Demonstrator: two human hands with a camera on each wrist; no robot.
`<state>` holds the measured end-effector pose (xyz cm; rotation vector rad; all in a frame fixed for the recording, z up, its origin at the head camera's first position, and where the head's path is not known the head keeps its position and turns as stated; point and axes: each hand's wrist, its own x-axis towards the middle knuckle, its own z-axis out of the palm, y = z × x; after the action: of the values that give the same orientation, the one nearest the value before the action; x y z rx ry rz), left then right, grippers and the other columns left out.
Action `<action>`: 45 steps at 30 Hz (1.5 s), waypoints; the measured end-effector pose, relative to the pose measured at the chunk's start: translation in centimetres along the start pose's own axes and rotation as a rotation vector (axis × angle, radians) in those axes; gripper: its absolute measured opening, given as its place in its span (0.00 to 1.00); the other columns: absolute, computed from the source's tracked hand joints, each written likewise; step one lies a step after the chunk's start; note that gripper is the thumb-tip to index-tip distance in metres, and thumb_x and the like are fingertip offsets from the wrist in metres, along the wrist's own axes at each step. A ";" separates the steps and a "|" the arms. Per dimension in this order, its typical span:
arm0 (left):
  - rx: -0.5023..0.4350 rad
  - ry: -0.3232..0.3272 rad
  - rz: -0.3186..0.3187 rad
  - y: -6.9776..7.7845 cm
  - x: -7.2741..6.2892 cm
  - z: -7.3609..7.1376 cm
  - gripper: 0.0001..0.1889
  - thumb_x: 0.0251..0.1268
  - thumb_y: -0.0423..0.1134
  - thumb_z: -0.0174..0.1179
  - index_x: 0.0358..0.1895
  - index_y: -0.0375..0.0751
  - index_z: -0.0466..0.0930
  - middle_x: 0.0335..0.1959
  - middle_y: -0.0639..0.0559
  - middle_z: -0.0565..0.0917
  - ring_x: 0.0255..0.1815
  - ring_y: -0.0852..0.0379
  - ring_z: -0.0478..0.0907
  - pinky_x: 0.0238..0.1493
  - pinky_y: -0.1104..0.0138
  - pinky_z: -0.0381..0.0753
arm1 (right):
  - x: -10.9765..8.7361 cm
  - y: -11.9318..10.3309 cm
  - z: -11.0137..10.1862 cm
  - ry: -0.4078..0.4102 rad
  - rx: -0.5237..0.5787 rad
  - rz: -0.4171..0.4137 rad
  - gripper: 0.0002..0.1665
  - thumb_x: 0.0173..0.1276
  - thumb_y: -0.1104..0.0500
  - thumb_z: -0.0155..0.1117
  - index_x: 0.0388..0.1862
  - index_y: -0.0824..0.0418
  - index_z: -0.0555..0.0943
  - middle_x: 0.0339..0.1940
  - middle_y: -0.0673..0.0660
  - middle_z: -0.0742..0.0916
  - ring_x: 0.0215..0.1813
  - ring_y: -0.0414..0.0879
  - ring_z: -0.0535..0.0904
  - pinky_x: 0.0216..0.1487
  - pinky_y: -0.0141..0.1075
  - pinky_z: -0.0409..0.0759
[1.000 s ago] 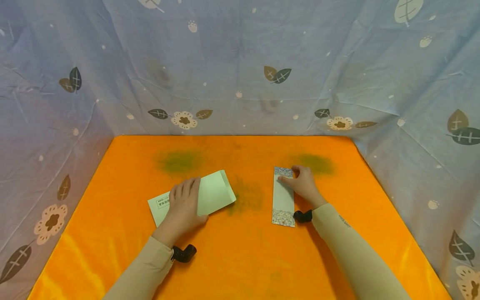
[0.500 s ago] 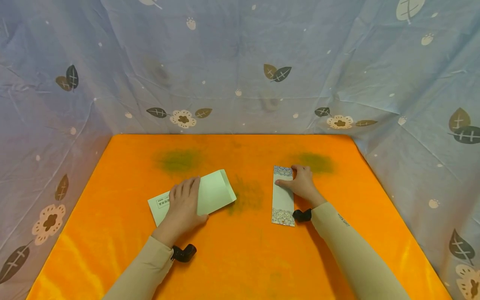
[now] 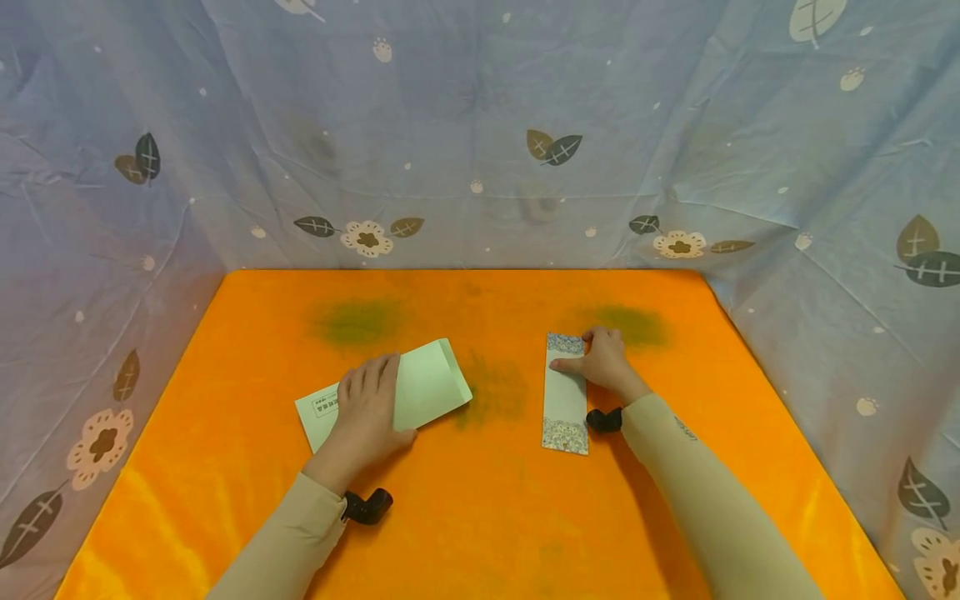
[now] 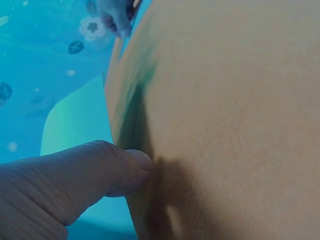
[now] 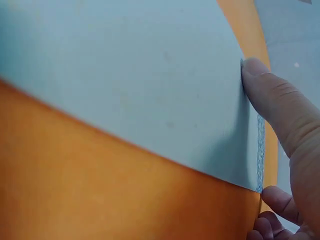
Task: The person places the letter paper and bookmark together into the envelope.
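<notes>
A pale green envelope (image 3: 431, 386) with a printed box near its left end lies slanted on the left half of the table, its flap end pointing up and right. My left hand (image 3: 365, 417) grips it across the middle, thumb along the near edge; the fingertips at the far edge are partly hidden. In the left wrist view, the thumb (image 4: 95, 175) lies over the envelope's edge. To the right stands a long white card (image 3: 565, 396) with lace-patterned ends. My right hand (image 3: 606, 362) pinches its upper right side, thumb (image 5: 280, 97) on the face and fingers at the edge.
An orange cloth (image 3: 480, 517) covers the table, with darker greenish patches towards the back. Blue-grey curtains (image 3: 480, 108) printed with leaves and flowers hang behind and on both sides. A black wrist device (image 3: 367, 506) sits on each wrist.
The right thumb has slid slightly left over the card, and the right forearm has shifted a little. The left hand and envelope stay in place.
</notes>
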<state>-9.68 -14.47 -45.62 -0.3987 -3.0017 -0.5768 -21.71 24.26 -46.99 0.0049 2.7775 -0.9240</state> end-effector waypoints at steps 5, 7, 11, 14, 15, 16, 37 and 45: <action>0.000 0.001 -0.001 0.0 0.0 0.0 0.61 0.43 0.52 0.77 0.76 0.34 0.46 0.72 0.35 0.54 0.71 0.36 0.49 0.69 0.41 0.43 | -0.3 -0.1 -0.2 -0.014 0.025 0.015 0.52 0.49 0.34 0.75 0.58 0.68 0.64 0.57 0.72 0.62 0.53 0.63 0.61 0.50 0.51 0.69; -0.003 0.000 0.000 0.0 0.0 0.1 0.61 0.43 0.52 0.77 0.76 0.34 0.45 0.72 0.35 0.54 0.71 0.36 0.49 0.69 0.41 0.43 | -0.4 -0.1 -0.1 -0.017 0.040 0.016 0.51 0.50 0.35 0.75 0.57 0.68 0.64 0.55 0.70 0.63 0.50 0.61 0.62 0.47 0.49 0.68; -0.005 0.000 0.008 0.0 -0.1 0.2 0.61 0.43 0.52 0.77 0.76 0.34 0.45 0.72 0.35 0.54 0.71 0.35 0.49 0.68 0.41 0.43 | -0.5 0.0 0.0 -0.011 0.087 -0.014 0.47 0.53 0.41 0.76 0.53 0.69 0.62 0.47 0.67 0.66 0.44 0.58 0.63 0.41 0.44 0.66; -0.005 0.008 0.013 0.1 -0.2 0.2 0.61 0.43 0.52 0.77 0.76 0.34 0.45 0.72 0.35 0.54 0.70 0.35 0.50 0.68 0.41 0.44 | -0.7 -0.1 0.1 -0.020 0.137 -0.026 0.43 0.55 0.46 0.76 0.51 0.69 0.60 0.42 0.65 0.66 0.40 0.56 0.63 0.38 0.43 0.63; -0.006 0.009 0.015 0.1 -0.2 0.1 0.61 0.43 0.52 0.77 0.76 0.34 0.45 0.72 0.35 0.54 0.70 0.35 0.50 0.68 0.41 0.44 | -0.8 -0.2 0.1 -0.025 0.150 -0.023 0.43 0.56 0.46 0.76 0.51 0.69 0.59 0.41 0.64 0.65 0.39 0.55 0.62 0.37 0.43 0.62; -0.006 0.010 0.016 0.1 -0.2 0.1 0.61 0.43 0.52 0.77 0.76 0.34 0.46 0.71 0.35 0.54 0.70 0.36 0.50 0.68 0.41 0.44 | -0.8 -0.3 0.0 -0.033 0.164 -0.014 0.42 0.56 0.47 0.76 0.50 0.69 0.58 0.40 0.63 0.65 0.39 0.55 0.62 0.37 0.43 0.62; -0.011 0.021 0.021 0.1 -0.2 0.2 0.61 0.42 0.52 0.78 0.76 0.34 0.46 0.71 0.35 0.55 0.70 0.36 0.50 0.68 0.41 0.44 | -1.1 -0.3 -0.8 -0.067 0.227 -0.002 0.32 0.69 0.52 0.64 0.65 0.64 0.67 0.40 0.62 0.74 0.36 0.53 0.69 0.35 0.39 0.70; -0.010 0.015 0.018 0.0 -0.2 0.2 0.61 0.43 0.52 0.78 0.76 0.34 0.46 0.71 0.35 0.55 0.70 0.36 0.50 0.68 0.41 0.43 | -1.3 0.0 -1.2 -0.103 0.318 -0.013 0.28 0.72 0.53 0.60 0.66 0.62 0.69 0.40 0.60 0.75 0.36 0.52 0.70 0.35 0.38 0.71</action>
<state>-9.45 -14.48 -45.81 -0.4203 -2.9792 -0.5911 -20.67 25.04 -45.77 -0.0109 2.5126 -1.3189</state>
